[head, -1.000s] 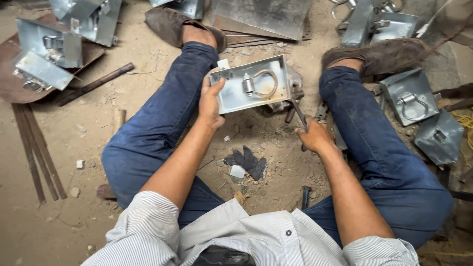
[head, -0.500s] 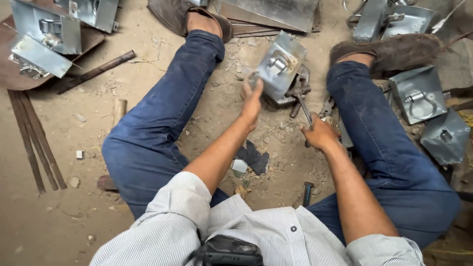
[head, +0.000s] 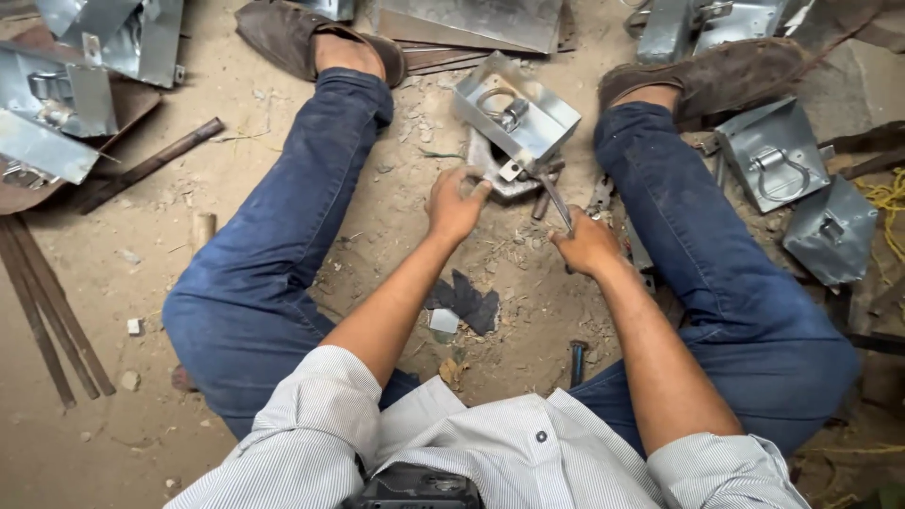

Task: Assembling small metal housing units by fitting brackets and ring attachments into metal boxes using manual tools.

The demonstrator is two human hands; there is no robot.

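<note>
Galvanised sheet metal, dull grey and sharply folded, makes the shallow open box [head: 518,118] that lies tilted on the sandy ground between the person's spread legs. Inside it sits a bent wire loop [head: 502,102] fixed by a small bracket. The box rests on a flat grey block [head: 490,170]. The left hand [head: 455,203] reaches to the box's near edge, fingers loosely curled and touching the rim by a small tab. The right hand [head: 586,247] is closed around the handle of a thin metal tool [head: 556,200], whose tip points up toward the box's lower corner.

More folded boxes of the same metal lie at the right [head: 775,162], one showing a similar loop, and others pile at the upper left [head: 66,94]. Rusty flat strips [head: 42,311] and a brown rod [head: 146,168] lie on the dirt.
</note>
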